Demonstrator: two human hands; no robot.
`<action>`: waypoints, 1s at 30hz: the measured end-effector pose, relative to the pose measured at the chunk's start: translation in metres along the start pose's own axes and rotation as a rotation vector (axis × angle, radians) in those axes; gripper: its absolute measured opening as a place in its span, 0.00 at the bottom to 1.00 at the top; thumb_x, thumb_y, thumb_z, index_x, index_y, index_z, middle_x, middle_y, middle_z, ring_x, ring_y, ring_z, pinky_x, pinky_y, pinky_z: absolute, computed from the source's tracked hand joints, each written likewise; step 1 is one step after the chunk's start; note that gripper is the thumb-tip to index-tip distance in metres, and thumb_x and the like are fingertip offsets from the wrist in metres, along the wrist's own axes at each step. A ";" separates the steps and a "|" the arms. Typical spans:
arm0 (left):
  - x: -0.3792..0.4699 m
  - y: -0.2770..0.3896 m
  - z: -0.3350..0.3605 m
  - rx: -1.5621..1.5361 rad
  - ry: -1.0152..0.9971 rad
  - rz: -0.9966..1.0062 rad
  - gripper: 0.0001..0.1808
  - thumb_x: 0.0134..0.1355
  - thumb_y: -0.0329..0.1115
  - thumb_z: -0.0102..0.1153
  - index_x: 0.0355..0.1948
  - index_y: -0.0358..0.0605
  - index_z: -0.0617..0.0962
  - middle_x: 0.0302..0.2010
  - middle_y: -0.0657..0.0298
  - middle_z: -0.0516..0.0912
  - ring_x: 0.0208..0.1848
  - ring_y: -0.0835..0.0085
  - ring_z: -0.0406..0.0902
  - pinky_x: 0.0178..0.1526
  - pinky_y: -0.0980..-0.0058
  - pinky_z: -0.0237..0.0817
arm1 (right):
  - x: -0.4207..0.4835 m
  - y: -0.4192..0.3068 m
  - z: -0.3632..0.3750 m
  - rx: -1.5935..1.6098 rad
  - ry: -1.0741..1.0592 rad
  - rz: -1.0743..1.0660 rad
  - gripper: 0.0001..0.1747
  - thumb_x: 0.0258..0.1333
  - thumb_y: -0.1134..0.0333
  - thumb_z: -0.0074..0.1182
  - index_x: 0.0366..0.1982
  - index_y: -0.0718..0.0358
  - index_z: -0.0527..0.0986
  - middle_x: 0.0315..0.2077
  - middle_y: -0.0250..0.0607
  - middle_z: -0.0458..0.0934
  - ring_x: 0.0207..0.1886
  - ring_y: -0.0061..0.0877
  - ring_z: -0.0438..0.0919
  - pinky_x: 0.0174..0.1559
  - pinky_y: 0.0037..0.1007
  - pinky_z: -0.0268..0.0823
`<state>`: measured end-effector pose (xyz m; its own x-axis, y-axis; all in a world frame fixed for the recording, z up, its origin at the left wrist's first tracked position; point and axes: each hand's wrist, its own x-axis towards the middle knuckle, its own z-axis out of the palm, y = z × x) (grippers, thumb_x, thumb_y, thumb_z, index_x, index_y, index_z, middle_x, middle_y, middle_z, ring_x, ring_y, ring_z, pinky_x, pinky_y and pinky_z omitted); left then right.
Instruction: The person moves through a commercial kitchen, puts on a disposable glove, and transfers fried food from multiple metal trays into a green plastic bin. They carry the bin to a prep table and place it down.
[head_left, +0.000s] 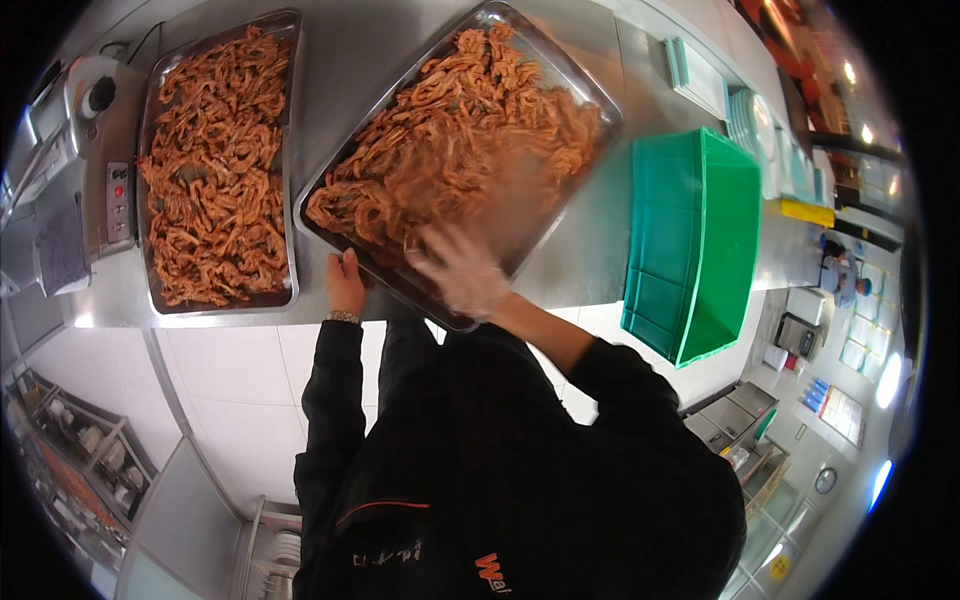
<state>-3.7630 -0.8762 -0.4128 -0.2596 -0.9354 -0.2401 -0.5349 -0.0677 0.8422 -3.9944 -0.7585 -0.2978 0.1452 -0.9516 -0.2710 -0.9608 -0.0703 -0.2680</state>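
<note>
A metal tray lies turned at an angle on the steel counter, heaped with reddish-brown pieces of food that look like cooked poultry feet. My left hand, with a bracelet at the wrist, grips the tray's near left rim. Over the tray's near end, my right hand wears a thin clear glove, fingers spread and blurred; it touches or hovers just above the food, and whether it holds a piece is unclear. A second metal tray stands to the left, covered with similar pieces.
A green plastic crate stands at the right on the steel counter, jutting over its front edge. Stacked plates line the back right. An appliance with a red light and a dark cloth are at the left. Two people are far right.
</note>
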 end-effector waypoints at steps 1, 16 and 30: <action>0.000 0.000 -0.003 -0.055 -0.034 -0.098 0.21 0.73 0.47 0.49 0.30 0.40 0.69 0.24 0.61 0.75 0.18 0.74 0.70 0.19 0.73 0.65 | 0.018 -0.007 -0.005 -0.025 -0.094 0.010 0.42 0.59 0.64 0.54 0.73 0.37 0.53 0.74 0.42 0.47 0.75 0.48 0.47 0.72 0.60 0.42; -0.001 0.032 -0.014 -0.218 -0.199 -0.322 0.21 0.73 0.49 0.48 0.33 0.41 0.66 0.20 0.62 0.75 0.17 0.74 0.76 0.19 0.75 0.69 | 0.040 0.193 -0.122 -0.041 -0.207 0.449 0.52 0.48 0.63 0.70 0.72 0.38 0.54 0.72 0.50 0.51 0.74 0.51 0.51 0.74 0.46 0.49; -0.010 0.007 -0.011 -0.324 -0.101 -0.305 0.19 0.74 0.49 0.46 0.36 0.44 0.65 0.29 0.63 0.75 0.27 0.73 0.78 0.21 0.70 0.74 | 0.066 0.128 -0.038 -0.013 -0.230 0.432 0.50 0.54 0.30 0.52 0.69 0.55 0.59 0.66 0.61 0.56 0.68 0.49 0.60 0.65 0.48 0.61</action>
<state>-3.7556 -0.8710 -0.3997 -0.2147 -0.8185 -0.5329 -0.3240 -0.4550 0.8295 -4.1166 -0.8412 -0.3152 -0.2204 -0.8039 -0.5525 -0.9473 0.3114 -0.0752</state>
